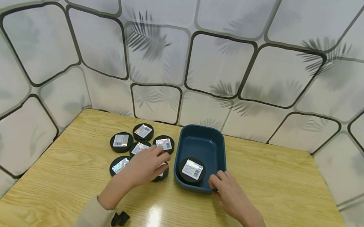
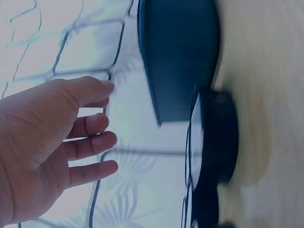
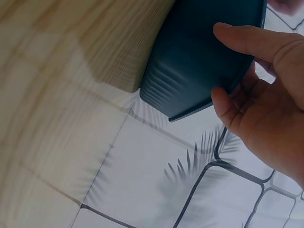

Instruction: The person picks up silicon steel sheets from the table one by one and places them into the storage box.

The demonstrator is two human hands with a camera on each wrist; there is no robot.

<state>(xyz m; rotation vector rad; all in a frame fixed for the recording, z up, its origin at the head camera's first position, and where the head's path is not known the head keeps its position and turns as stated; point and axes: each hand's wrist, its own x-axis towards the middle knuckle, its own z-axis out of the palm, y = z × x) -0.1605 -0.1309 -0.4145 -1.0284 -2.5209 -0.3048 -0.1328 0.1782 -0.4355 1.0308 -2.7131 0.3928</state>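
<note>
Over a group of round black containers with silvery labels, my left hand point(image 1: 142, 167) hovers with loosely bent fingers and nothing in them. One container point(image 1: 159, 178) is partly hidden beneath that hand; another point(image 1: 164, 144) lies just beyond its fingertips. In the left wrist view, the hand point(image 2: 47, 147) is apart from the nearest container point(image 2: 222, 137). My right hand point(image 1: 234, 197) grips the near right corner of a dark blue bin point(image 1: 200, 145). The right wrist view shows its thumb on the outer wall and fingers curled over the rim. Inside the bin, one labelled black container point(image 1: 192, 170) lies at the near end.
More black containers lie left of the bin, among them a far one point(image 1: 143, 132), a left one point(image 1: 121, 142) and a near one point(image 1: 119, 165). They all rest on a wooden table point(image 1: 272, 185). A patterned curtain point(image 1: 218, 65) surrounds the table's back and sides.
</note>
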